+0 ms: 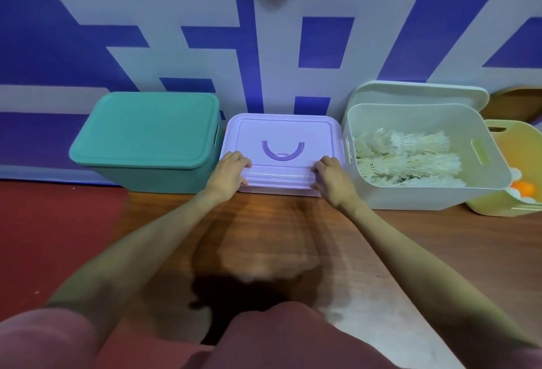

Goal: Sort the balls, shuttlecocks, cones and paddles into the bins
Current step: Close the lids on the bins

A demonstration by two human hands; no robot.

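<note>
Four bins in a row against the blue-and-white wall. From my left: one teal bin (pixel 145 137), lid on; one lilac bin (pixel 281 151), lid on, with a single purple U-shaped handle (pixel 283 150) lying flat on top; one white bin (pixel 422 157), open, tilted toward me, its lid (pixel 419 93) propped behind it; one yellow bin (pixel 516 163), open, cut off by the frame's right edge.

Both my hands are on the lilac bin's near edge. Left hand (pixel 230 173) at its near-left corner, fingers curled over the lid's rim, thumb at the front. Right hand (pixel 330 178) at its near-right corner, fingers bent onto the lid, gripping the edge likewise. The two hands are well apart, the handle between them.

Shuttlecocks (pixel 407 157): a white heap in the white bin, too tangled to count. Balls in the yellow bin: one orange ball (pixel 523 188) plainly seen, white ones beside it, number unclear. A few shuttlecocks poke out there too.

One brown round thing (pixel 516 104) behind the yellow bin, partly hidden. Bins stand on a wooden floor (pixel 440 251); red flooring (pixel 44 236) to my left.
</note>
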